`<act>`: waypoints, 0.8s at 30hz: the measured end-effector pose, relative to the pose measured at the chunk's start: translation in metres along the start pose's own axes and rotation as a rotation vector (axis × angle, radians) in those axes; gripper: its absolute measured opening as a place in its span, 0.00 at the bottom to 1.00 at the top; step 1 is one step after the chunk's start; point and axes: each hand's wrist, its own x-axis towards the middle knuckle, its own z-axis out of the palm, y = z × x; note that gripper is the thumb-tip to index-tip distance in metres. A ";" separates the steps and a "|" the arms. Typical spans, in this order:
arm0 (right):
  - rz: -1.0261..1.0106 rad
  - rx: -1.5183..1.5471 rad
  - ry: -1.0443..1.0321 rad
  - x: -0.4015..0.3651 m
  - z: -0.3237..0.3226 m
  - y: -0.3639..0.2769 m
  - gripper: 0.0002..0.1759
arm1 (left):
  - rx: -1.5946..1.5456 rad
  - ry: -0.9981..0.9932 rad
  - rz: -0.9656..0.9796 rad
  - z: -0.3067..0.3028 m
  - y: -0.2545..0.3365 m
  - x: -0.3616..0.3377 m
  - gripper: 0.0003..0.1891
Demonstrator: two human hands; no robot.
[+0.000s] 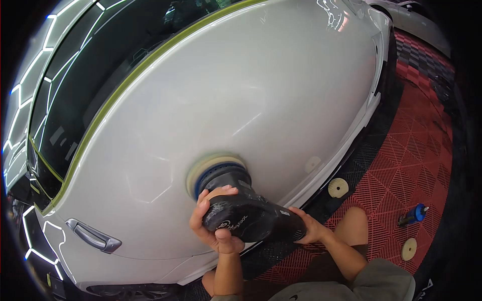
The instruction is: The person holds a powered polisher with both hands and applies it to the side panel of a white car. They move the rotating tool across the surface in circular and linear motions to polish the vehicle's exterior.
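Note:
A black polisher (251, 218) with a pale foam pad (197, 173) and a blue backing plate is held against a white car door (201, 115). The pad's face lies on the paint, its outer edge blurred. My left hand (218, 226) wraps round the polisher's head, fingers over the top and thumb on the near side. Round the rear end of its body, my right hand (310, 228) is closed. A chrome door handle (94, 236) is to the left of the polisher. Yellow-green masking tape (111, 105) runs along the window edge.
On the red tile floor (401, 145) lie a round pad (338, 187), a second pad (409, 249) and a blue bottle (414, 214). Dark window glass (100, 65) borders the door. Another car (419, 22) stands at the far right. My bent knee (354, 226) is beside my right arm.

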 end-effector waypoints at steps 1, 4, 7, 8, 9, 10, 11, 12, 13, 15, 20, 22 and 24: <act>0.009 -0.008 0.018 -0.003 -0.009 0.002 0.63 | -0.015 -0.025 -0.001 0.012 -0.003 0.001 0.33; 0.072 0.047 0.087 -0.019 -0.035 0.015 0.64 | -0.128 -0.083 0.021 0.054 -0.017 0.001 0.27; 0.130 -0.024 0.175 -0.032 -0.055 0.021 0.66 | -0.140 -0.239 0.024 0.083 -0.029 0.006 0.28; 0.146 -0.075 0.203 -0.034 -0.060 0.020 0.66 | -0.134 -0.296 0.024 0.092 -0.032 0.009 0.29; 0.220 -0.046 0.248 -0.035 -0.063 0.021 0.66 | -0.113 -0.319 0.045 0.106 -0.033 0.017 0.28; 0.296 -0.019 0.292 -0.036 -0.067 0.022 0.67 | -0.092 -0.342 0.066 0.119 -0.033 0.025 0.27; 0.372 0.006 0.334 -0.039 -0.072 0.023 0.67 | -0.070 -0.351 0.080 0.132 -0.032 0.033 0.26; 0.274 -0.010 0.416 -0.056 -0.074 0.051 0.57 | -0.018 -0.373 0.105 0.142 -0.027 0.043 0.26; 0.342 0.075 0.422 -0.067 -0.082 0.056 0.53 | 0.038 -0.393 0.128 0.151 -0.022 0.053 0.26; 0.440 0.218 0.400 -0.067 -0.087 0.059 0.45 | -0.037 -0.399 0.098 0.166 -0.020 0.064 0.25; 0.621 0.286 0.357 -0.058 -0.057 0.023 0.39 | -0.076 -0.353 0.064 0.125 -0.013 0.068 0.26; 0.583 0.077 0.331 -0.059 -0.035 0.020 0.43 | -0.046 -0.322 0.074 0.085 -0.009 0.066 0.28; 0.365 -0.110 0.281 -0.049 -0.009 0.011 0.49 | 0.005 -0.289 0.089 0.040 -0.003 0.062 0.29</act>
